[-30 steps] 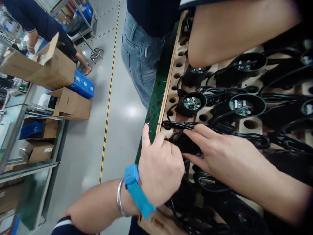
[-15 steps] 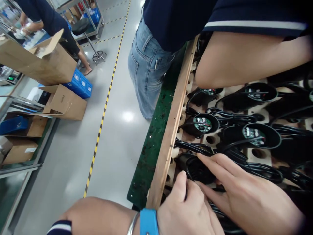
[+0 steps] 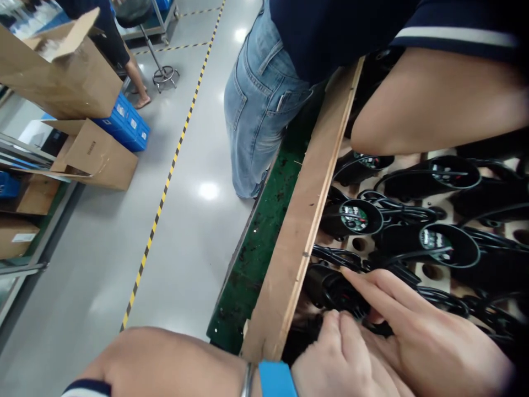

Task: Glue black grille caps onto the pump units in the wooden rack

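At the lower right, a black cylindrical housing (image 3: 334, 286) lies tilted in a wooden rack, its open end facing up. My right hand (image 3: 430, 331) rests along the housing's right side, an index fingertip at its rim and the other fingers bent around the edge. Just below the opening is my left hand (image 3: 347, 358), with fingers curled and pinched together; whatever they hold is hidden. A blue wrist strap (image 3: 278, 379) circles my left wrist. Near my hands lie bundled black cables (image 3: 336, 255) and another housing with a green circuit board (image 3: 354, 218) inside.
The rack's wooden side board (image 3: 306, 204) stands beside a green surface (image 3: 260, 242). A co-worker in jeans (image 3: 256, 110) stands close, one bare arm (image 3: 438, 105) over the rack. Cardboard boxes (image 3: 97, 154) and a stool (image 3: 165, 74) are across the aisle, past striped floor tape (image 3: 165, 187).
My left hand has shifted right and slightly down from the housing's opening, and its thumb no longer sticks up. The view has moved, so the rack appears farther right.
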Available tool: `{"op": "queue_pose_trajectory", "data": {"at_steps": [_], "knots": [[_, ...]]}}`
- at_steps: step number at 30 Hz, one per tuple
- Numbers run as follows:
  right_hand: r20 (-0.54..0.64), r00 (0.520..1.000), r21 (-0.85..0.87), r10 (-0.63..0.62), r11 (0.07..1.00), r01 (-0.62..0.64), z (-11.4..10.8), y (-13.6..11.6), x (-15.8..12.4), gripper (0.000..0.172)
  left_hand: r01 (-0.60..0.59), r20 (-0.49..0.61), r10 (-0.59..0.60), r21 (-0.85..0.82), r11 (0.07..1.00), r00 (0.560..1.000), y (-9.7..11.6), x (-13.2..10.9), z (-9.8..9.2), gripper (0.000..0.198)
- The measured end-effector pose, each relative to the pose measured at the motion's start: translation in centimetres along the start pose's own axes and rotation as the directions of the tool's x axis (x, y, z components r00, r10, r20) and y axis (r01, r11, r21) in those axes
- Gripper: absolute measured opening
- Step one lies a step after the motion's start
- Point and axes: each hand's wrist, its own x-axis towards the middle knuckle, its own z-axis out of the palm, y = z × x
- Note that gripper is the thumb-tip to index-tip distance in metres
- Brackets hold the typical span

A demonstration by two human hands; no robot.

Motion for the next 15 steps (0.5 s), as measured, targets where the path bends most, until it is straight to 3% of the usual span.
{"op": "queue_pose_trajectory", "data": {"at_steps": [3,5,10,15], "knots": [[0.064,0.997,0.061,0.036,0.997,-0.04,0.4,0.7,-0.4,0.05,0.164,0.188,-0.159,-0.01,0.986,0.969,1.0,2.8,-1.2,0.033],[0.095,0.995,0.066,0.026,0.997,-0.033,0.2,0.7,-0.3,0.053,0.284,0.171,-0.279,-0.007,0.959,0.945,1.5,4.3,-2.0,0.033],[0.091,0.995,-0.018,0.043,0.999,-0.041,-0.6,0.0,0.1,0.045,0.354,0.053,-0.354,0.004,0.935,0.934,1.9,5.0,-2.5,0.035],[0.124,0.99,-0.043,-0.064,0.997,0.07,-0.8,0.8,0.4,0.047,0.411,0.114,-0.411,0.024,0.911,0.904,1.8,4.3,-3.0,0.031]]}}
